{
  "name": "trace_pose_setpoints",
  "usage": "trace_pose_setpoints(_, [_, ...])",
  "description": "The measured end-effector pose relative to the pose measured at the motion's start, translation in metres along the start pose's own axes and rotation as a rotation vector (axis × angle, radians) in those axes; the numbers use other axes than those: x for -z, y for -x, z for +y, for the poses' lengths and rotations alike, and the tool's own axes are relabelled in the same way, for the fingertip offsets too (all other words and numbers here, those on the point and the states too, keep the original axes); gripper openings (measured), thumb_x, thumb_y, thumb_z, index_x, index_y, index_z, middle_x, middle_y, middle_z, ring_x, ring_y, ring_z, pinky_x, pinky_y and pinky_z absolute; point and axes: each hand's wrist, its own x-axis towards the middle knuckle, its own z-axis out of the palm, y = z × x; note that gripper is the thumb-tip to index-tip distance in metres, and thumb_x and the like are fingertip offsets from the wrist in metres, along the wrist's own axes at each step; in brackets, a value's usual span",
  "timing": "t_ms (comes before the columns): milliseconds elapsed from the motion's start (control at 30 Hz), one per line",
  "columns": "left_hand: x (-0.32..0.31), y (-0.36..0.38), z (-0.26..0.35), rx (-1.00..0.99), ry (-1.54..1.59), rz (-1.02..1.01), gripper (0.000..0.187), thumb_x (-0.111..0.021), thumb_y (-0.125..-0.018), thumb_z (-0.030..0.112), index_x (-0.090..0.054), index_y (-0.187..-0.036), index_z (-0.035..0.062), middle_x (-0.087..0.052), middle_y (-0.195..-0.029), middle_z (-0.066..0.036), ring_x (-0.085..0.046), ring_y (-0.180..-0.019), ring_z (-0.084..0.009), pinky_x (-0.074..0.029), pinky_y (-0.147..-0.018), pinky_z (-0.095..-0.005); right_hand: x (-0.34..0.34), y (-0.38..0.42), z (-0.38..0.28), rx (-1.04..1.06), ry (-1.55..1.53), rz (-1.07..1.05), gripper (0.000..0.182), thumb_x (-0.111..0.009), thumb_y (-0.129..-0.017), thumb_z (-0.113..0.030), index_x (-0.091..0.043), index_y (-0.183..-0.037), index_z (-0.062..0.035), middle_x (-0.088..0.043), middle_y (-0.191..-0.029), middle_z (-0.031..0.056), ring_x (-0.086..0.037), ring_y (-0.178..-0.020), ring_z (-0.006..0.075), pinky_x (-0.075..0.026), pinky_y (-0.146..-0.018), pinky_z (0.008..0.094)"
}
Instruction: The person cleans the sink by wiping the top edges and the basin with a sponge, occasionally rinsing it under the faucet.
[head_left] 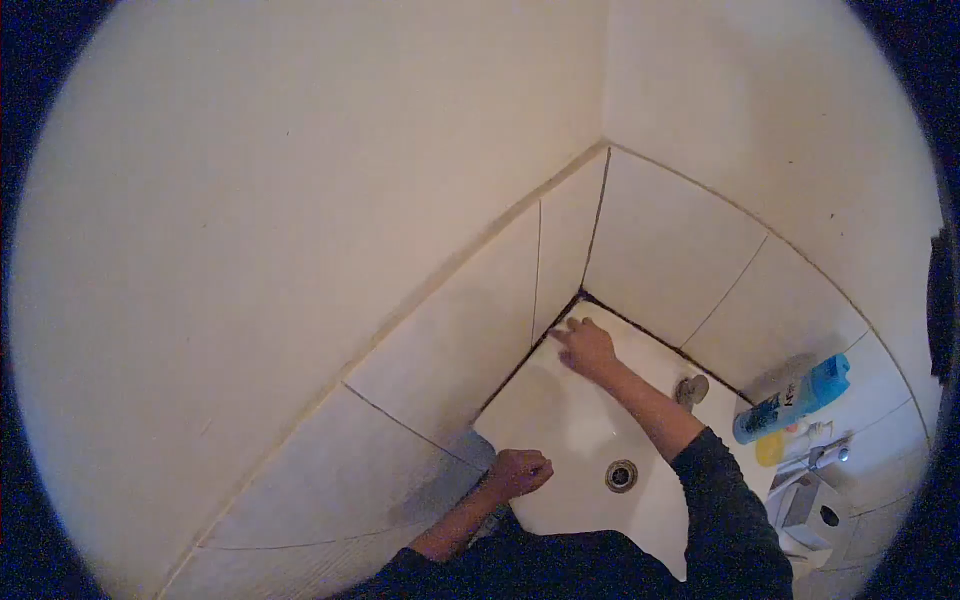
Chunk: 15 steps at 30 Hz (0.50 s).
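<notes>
My right hand (587,346) reaches to the back left edge of a white sink (570,420), near the corner. Its fingers are apart and touch or hover over the dark seam (540,340) between sink and tiles. I see nothing held in it. Over the sink's front left part is my left hand (518,473), its fingers curled in. Whether it holds anything small is hidden. The round drain (621,476) lies to the right of my left hand.
Tiled walls (670,230) meet at the corner behind the sink. On the right stand a blue bottle (795,400), a yellow item (769,448), a metal faucet (828,457) and a white box with a dark hole (815,510). A greyish object (690,391) sits on the sink's back right rim.
</notes>
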Motion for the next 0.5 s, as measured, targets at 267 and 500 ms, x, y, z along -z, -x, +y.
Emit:
trace_pose_setpoints(267, [0.012,-0.001,0.013,0.139,-0.014,-0.104,0.026,-0.056,-0.075,0.025,-0.052,-0.056,0.008,-0.054,-0.057,-0.008,-0.054,-0.05,-0.0276,-0.044,-0.047,-0.037,-0.003,0.002,-0.008,0.002,-0.002,-0.024,0.044,-0.061,-0.067,-0.023,-0.054,-0.111,-0.0208,-0.052,-0.1,0.0104,-0.051,-0.093,0.0278,-0.048,-0.074,0.0389])
trace_pose_setpoints(500, [0.0,0.004,-0.001,0.04,0.058,-0.052,0.026,-0.055,-0.076,0.026,-0.052,-0.058,0.0071,-0.054,-0.059,-0.008,-0.054,-0.051,-0.027,-0.044,-0.048,-0.0374,-0.009,-0.006,-0.002,-0.095,-0.064,0.156,0.042,-0.06,-0.069,-0.022,-0.053,-0.11,-0.0201,-0.051,-0.1,0.01,-0.051,-0.092,0.0271,-0.048,-0.071,0.0402])
